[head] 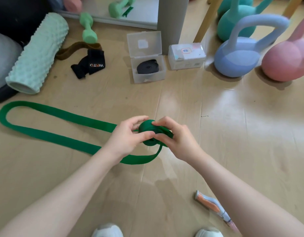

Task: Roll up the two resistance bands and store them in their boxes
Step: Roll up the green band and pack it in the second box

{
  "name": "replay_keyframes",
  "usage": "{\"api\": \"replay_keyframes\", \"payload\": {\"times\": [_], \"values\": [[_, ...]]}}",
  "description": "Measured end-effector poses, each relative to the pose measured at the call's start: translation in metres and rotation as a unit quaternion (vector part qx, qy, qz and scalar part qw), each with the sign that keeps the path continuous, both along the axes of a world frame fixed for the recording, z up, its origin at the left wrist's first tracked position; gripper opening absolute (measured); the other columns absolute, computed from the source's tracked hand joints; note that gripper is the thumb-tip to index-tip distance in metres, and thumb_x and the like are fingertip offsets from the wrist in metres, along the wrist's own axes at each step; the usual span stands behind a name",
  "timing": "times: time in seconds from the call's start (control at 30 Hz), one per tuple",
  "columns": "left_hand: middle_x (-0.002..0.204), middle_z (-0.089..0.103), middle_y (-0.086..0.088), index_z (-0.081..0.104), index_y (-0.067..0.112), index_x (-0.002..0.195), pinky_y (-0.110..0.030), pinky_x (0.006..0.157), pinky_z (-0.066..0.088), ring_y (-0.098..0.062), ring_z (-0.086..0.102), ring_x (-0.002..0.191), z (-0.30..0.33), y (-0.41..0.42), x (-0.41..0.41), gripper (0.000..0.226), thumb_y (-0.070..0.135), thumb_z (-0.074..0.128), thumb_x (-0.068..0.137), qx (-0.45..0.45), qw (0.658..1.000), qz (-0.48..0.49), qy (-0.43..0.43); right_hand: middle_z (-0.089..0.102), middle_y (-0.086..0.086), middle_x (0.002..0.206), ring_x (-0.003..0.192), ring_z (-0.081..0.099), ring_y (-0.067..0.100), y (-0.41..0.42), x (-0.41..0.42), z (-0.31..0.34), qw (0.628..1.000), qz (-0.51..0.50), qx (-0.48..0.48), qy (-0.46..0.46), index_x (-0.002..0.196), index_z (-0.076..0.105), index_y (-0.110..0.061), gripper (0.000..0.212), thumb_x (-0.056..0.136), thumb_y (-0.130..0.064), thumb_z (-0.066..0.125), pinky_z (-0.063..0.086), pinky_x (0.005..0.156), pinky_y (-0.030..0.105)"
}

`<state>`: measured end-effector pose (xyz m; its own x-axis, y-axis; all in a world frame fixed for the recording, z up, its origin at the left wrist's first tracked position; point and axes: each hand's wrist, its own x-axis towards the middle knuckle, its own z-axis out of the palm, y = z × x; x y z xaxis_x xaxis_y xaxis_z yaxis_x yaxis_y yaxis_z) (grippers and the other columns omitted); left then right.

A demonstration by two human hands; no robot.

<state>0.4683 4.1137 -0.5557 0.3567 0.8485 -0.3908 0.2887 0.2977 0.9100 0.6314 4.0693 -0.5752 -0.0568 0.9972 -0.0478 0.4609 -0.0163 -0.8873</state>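
Observation:
A green resistance band (50, 124) lies in a long loop on the wood floor, stretching to the left. Its right end is wound into a small coil (147, 130), held just above the floor between my left hand (129, 135) and my right hand (175, 137). Both hands pinch the coil from either side. A rolled black band (147, 66) sits inside an open clear plastic box (147, 74) farther back, its lid standing up. A second clear box (186, 56), closed and labelled, stands to the right of it.
A mint foam roller (38, 53), a brown strap and a black strap (89, 64) lie at the back left. Green dumbbells (88, 28) rest near a mirror. Blue (240, 53), pink (288, 60) and teal kettlebells stand back right. A small handled tool (214, 207) lies near my feet.

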Motion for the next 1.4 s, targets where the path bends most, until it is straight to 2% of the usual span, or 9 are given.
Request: {"api": "replay_keyframes", "payload": {"times": [0.13,0.3,0.6,0.8,0.93,1.03,1.17,1.27,1.4], "values": [[0.088,0.075,0.004,0.069,0.028,0.089,-0.023,0.078,0.055,-0.015,0.070,0.083,-0.003,-0.005,0.005,0.028,0.002,0.070,0.078,0.025,0.999,0.013,-0.019,0.065,-0.015,0.097,0.085,0.061,-0.006,-0.005,0.000,-0.010,0.992,-0.086,-0.055,0.071,0.103,0.042,-0.030,0.038,0.081,-0.017,0.070,0.045,0.068,0.008],[0.093,0.074,0.001,0.068,0.019,0.102,-0.028,0.078,0.057,-0.013,0.068,0.086,-0.008,-0.002,0.009,0.023,0.006,0.063,0.083,-0.061,0.987,0.119,-0.094,0.061,-0.018,0.091,0.091,0.061,0.007,-0.004,-0.002,-0.031,0.992,-0.107,-0.042,0.057,0.090,0.048,-0.032,0.028,0.079,-0.024,0.072,0.051,0.083,0.030],[0.091,0.074,0.000,0.069,0.020,0.096,-0.029,0.075,0.058,-0.014,0.069,0.086,0.043,0.021,0.010,0.026,0.024,0.062,0.071,-0.106,0.969,0.122,-0.189,0.046,-0.011,0.117,0.102,0.044,-0.005,0.014,-0.006,0.013,0.993,-0.067,0.084,-0.044,0.133,0.036,-0.016,0.079,0.069,-0.027,0.080,0.035,0.086,0.012],[0.092,0.074,-0.001,0.068,0.020,0.098,-0.033,0.079,0.058,-0.016,0.070,0.087,0.201,0.035,0.020,0.027,0.023,0.061,0.072,-0.111,0.964,0.138,-0.197,0.045,-0.003,0.114,0.105,0.039,-0.018,0.033,0.011,0.162,0.989,-0.073,0.121,-0.039,0.144,0.027,-0.018,0.082,0.076,-0.014,0.072,0.032,0.087,0.000],[0.100,0.072,-0.006,0.068,0.018,0.104,-0.037,0.082,0.057,-0.022,0.068,0.095,0.349,0.035,0.027,0.031,0.023,0.061,0.074,-0.103,0.969,0.119,-0.191,0.047,-0.006,0.111,0.099,0.042,-0.010,0.032,0.018,0.308,0.987,-0.075,0.139,-0.031,0.141,0.027,-0.025,0.075,0.079,-0.012,0.067,0.034,0.086,0.001],[0.100,0.072,-0.003,0.067,0.018,0.106,-0.030,0.075,0.058,-0.018,0.068,0.091,0.469,0.033,0.029,0.033,0.023,0.060,0.074,-0.086,0.971,0.098,-0.200,0.048,-0.012,0.115,0.106,0.046,-0.005,0.024,0.029,0.433,0.990,-0.044,0.136,0.014,0.142,0.026,-0.029,0.070,0.082,-0.025,0.061,0.042,0.092,0.017],[0.095,0.073,0.001,0.069,0.023,0.098,-0.025,0.068,0.057,-0.014,0.069,0.084,0.593,0.019,0.027,0.029,0.022,0.062,0.070,-0.062,0.972,0.081,-0.212,0.050,-0.009,0.119,0.111,0.052,0.012,0.010,0.050,0.566,0.991,0.016,0.129,0.033,0.136,0.041,-0.026,0.053,0.084,-0.018,0.051,0.048,0.094,0.034],[0.099,0.073,-0.003,0.069,0.023,0.102,-0.031,0.076,0.057,-0.019,0.069,0.088,0.642,0.001,0.029,0.032,0.023,0.063,0.070,-0.066,0.974,0.070,-0.204,0.053,-0.009,0.102,0.091,0.057,0.010,0.000,0.060,0.620,0.993,-0.026,0.118,-0.009,0.112,0.059,-0.017,0.031,0.081,-0.012,0.057,0.052,0.079,0.032],[0.100,0.073,-0.004,0.067,0.020,0.107,-0.027,0.074,0.057,-0.018,0.069,0.091,0.662,-0.020,0.040,0.027,0.012,0.062,0.082,-0.060,0.983,0.049,-0.166,0.061,0.008,0.081,0.066,0.057,0.029,-0.018,0.077,0.639,0.949,-0.087,0.215,-0.212,0.085,0.052,-0.013,0.015,0.073,-0.010,0.061,0.050,0.050,0.041]]}}
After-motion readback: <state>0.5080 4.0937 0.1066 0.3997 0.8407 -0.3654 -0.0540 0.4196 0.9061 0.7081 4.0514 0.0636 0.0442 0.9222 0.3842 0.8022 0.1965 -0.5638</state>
